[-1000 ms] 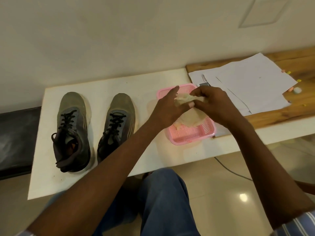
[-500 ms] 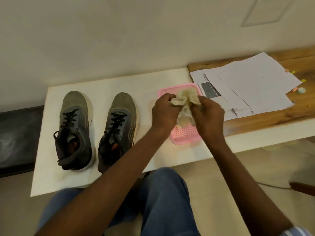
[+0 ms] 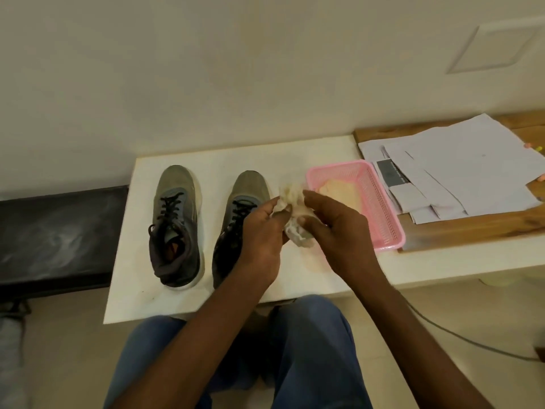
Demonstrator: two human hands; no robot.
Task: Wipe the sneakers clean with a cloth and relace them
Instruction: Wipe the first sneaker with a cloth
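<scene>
Both hands (image 3: 298, 231) pinch the cloth (image 3: 295, 214) between them, above the table (image 3: 206, 302).

Both bare forearms reach forward from the lap and converge in front of the body. The left hand (image 3: 262, 231) and the right hand (image 3: 333, 228) meet almost fingertip to fingertip, backs turned up, fingers curled inward and pinching the same crumpled cloth (image 3: 295, 219) held up between them.
</scene>
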